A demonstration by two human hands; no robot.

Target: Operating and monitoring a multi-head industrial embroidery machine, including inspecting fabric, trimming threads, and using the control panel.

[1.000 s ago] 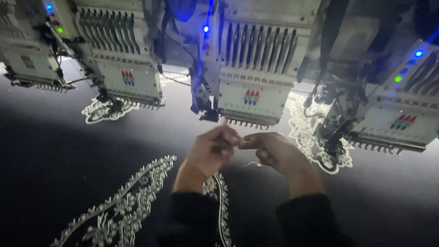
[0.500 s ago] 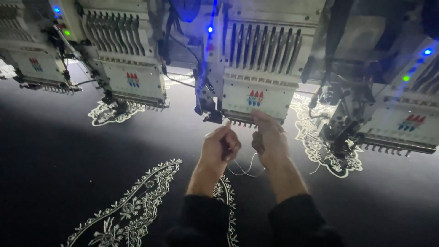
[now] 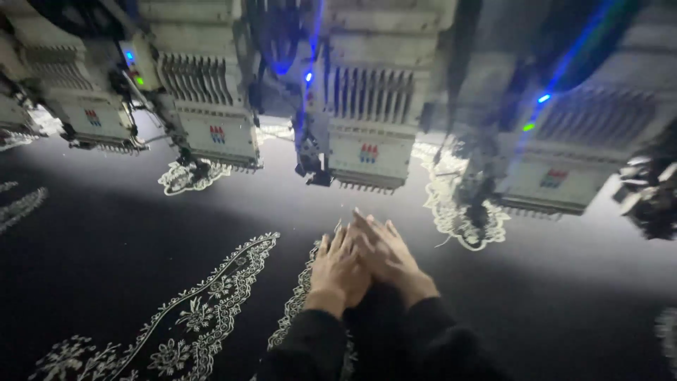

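Your left hand (image 3: 338, 271) and right hand (image 3: 386, 254) flat, open, overlapping on black embroidered fabric (image 3: 211, 310), just below the middle embroidery head (image 3: 367, 141)

left hand (image 3: 340, 271), right hand (image 3: 386, 254), black fabric (image 3: 141, 233)

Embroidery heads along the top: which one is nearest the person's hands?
The embroidery head third from the left, with a blue light beside it; it hangs directly above both hands, which lie flat on the black cloth.
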